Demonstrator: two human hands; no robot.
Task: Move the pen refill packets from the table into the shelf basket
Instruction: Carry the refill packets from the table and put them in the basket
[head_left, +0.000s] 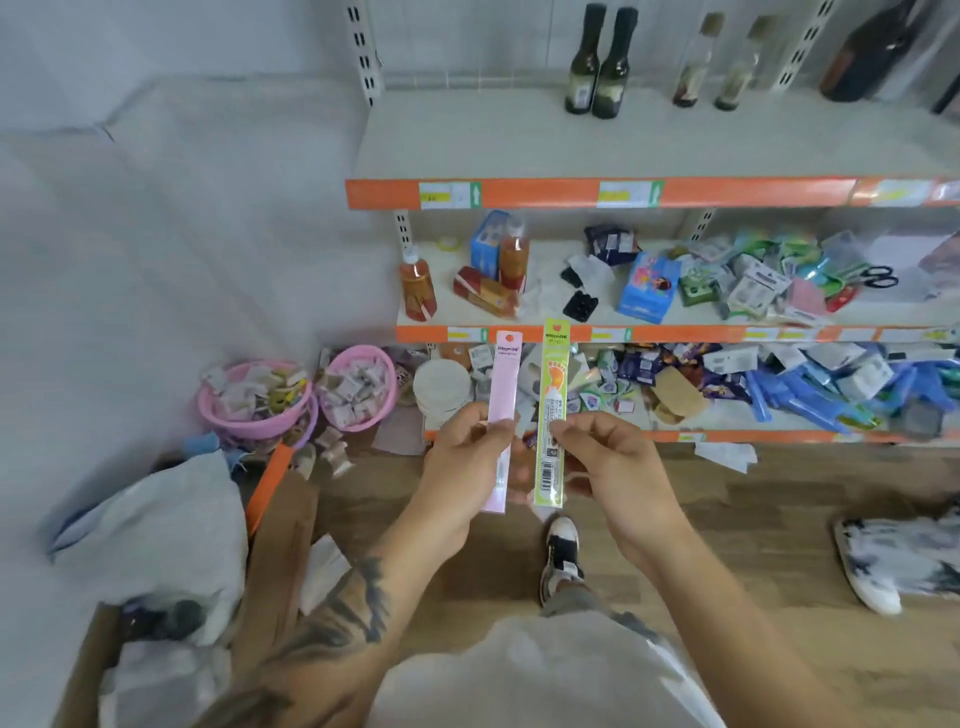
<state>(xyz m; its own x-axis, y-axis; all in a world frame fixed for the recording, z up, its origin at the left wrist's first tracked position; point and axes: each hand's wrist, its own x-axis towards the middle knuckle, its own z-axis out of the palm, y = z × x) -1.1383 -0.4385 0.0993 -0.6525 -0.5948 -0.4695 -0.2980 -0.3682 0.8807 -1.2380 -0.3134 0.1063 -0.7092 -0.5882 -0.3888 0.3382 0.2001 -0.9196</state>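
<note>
My left hand (465, 457) pinches a long pink refill packet (504, 384) and holds it upright in front of the shelves. Beside it, my right hand (605, 457) pinches a green refill packet (553, 379), also upright, with a barcode near its lower end. The two packets stand side by side, a small gap between them. Two pink baskets (260, 426) (387, 402) full of small packets sit low at the left, beside the bottom shelf.
An orange-edged shelf unit (571, 193) holds bottles on top, and boxes, bottles and packets on the lower levels. A cardboard box (283, 525) and white bags lie at the lower left. My shoe (562, 551) and another person's shoe (872, 577) stand on the wooden floor.
</note>
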